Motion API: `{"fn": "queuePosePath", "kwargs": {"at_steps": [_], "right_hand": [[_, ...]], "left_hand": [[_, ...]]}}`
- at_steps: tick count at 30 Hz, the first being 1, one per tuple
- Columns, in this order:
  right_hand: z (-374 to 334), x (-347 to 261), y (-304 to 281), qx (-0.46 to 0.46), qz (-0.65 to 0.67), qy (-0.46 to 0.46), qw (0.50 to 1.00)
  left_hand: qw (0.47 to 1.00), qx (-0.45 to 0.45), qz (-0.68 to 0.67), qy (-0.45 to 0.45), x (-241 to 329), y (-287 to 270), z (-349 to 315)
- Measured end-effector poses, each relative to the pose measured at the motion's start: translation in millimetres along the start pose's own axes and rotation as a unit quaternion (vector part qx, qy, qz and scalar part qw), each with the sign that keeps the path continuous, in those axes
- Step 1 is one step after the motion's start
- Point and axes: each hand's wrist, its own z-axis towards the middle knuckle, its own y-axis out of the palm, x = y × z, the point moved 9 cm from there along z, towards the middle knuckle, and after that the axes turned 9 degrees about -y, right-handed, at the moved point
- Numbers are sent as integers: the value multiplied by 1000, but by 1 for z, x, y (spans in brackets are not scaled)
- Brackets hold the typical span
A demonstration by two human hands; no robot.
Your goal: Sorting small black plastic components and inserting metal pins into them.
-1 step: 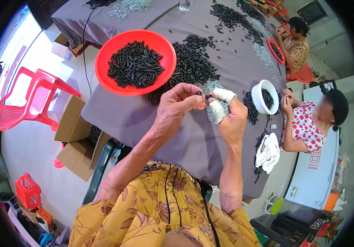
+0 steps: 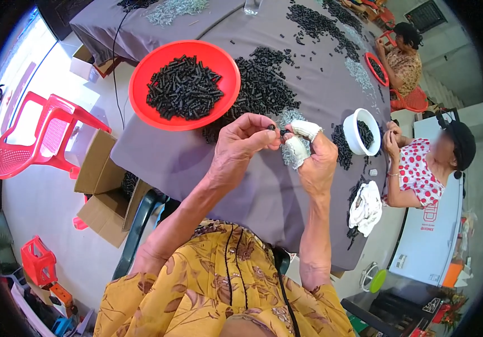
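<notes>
My left hand (image 2: 245, 140) pinches a small black plastic piece (image 2: 272, 127) between thumb and fingertips. Close against it, my right hand (image 2: 319, 160) has its thumb and forefinger, both wrapped in white finger covers (image 2: 305, 130), closed on a second small black piece (image 2: 285, 133). The two pieces are side by side; whether they touch, I cannot tell. Under my hands lies a small heap of clear plastic bits (image 2: 290, 116). Just beyond spreads a big pile of black pieces (image 2: 261, 84). At the left, a red round tray (image 2: 140, 95) holds many longer black pieces.
On the grey-covered table (image 2: 163, 151), a white bowl (image 2: 349, 135) and a crumpled white cloth (image 2: 366, 208) lie to the right. Two people (image 2: 421, 171) sit along the right side. An open cardboard box (image 2: 98, 163) and a red plastic chair (image 2: 28, 137) stand at the left.
</notes>
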Motion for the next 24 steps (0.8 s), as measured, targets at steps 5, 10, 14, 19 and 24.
{"fn": "queuePosePath", "kwargs": {"at_steps": [5, 10, 14, 19, 24], "right_hand": [[-5, 25, 9, 13, 135, 85, 987], [3, 28, 11, 3, 141, 50, 989], [5, 38, 12, 5, 159, 56, 986], [7, 56, 10, -7, 132, 74, 989], [18, 47, 14, -64, 50, 37, 996]], "left_hand": [[1000, -4, -10, -2, 0, 0, 2], [999, 0, -19, -30, -10, 1, 12], [998, 2, -32, -47, -12, -3, 19], [999, 19, -13, -35, -8, -4, 28], [999, 35, 32, -23, -8, -10, 35]]}}
